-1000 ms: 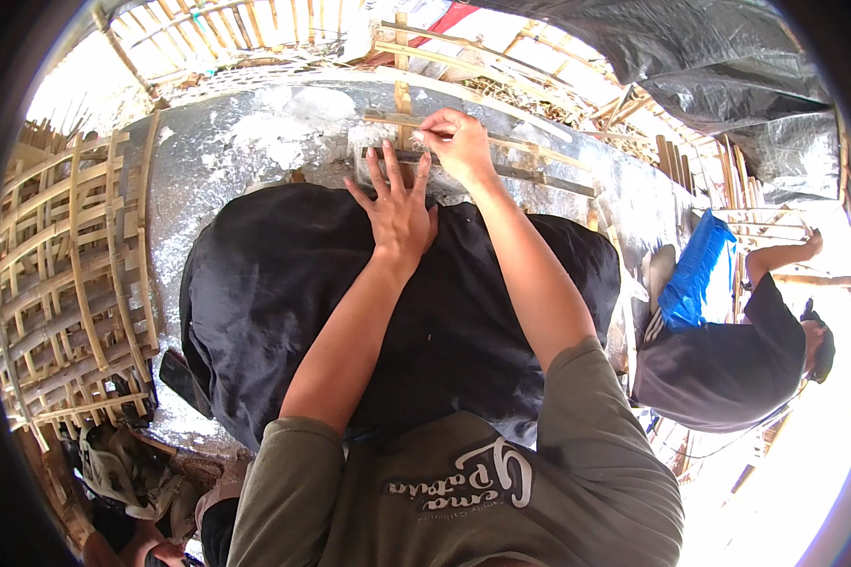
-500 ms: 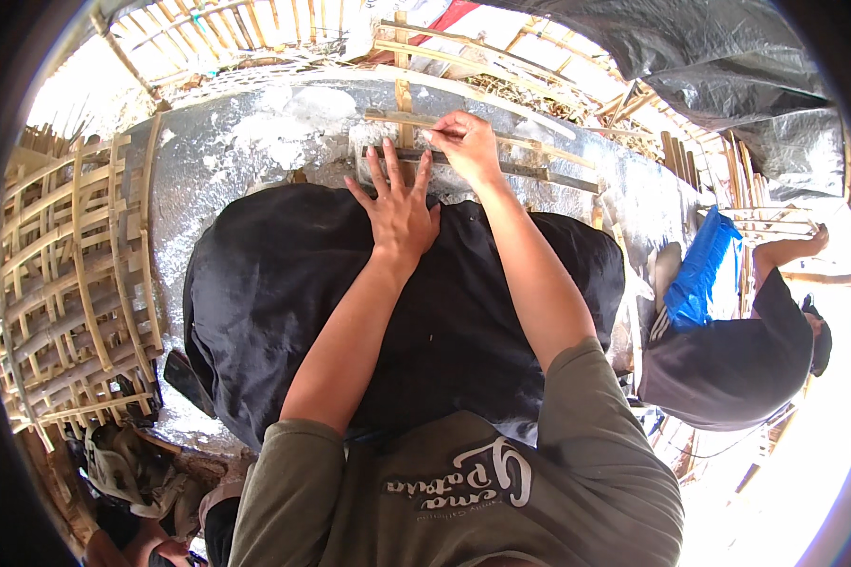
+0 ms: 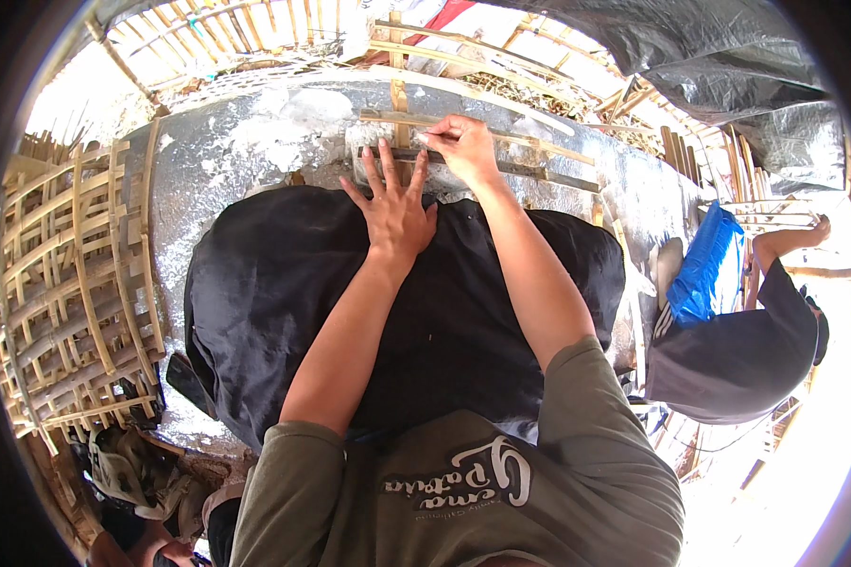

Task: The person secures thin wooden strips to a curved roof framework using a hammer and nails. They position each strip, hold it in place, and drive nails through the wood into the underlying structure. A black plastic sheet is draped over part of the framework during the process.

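Observation:
My left hand [image 3: 394, 215] lies with fingers spread, its fingertips at a dark bamboo strip [image 3: 515, 170] that runs crosswise in front of me. To its right, my right hand [image 3: 461, 151] is closed in a pinch beside the left fingertips; whatever is between its fingers is too small to make out. Just beyond the dark strip runs a lighter bamboo strip [image 3: 529, 142], partly hidden by the right hand. An upright bamboo piece [image 3: 399, 96] crosses both strips. Black cloth [image 3: 284, 274] covers my lap under both forearms.
A woven bamboo lattice [image 3: 76, 283] stands at the left. More long bamboo strips [image 3: 463, 57] lie at the far side on the grey, white-stained ground [image 3: 246, 123]. At the right, another person in a dark shirt [image 3: 738, 359] sits near a blue plastic sheet [image 3: 709, 265].
My right hand's pinched fingers have come slightly nearer to me, toward the dark strip. The left hand stays spread in place. The person at the right has shifted a little.

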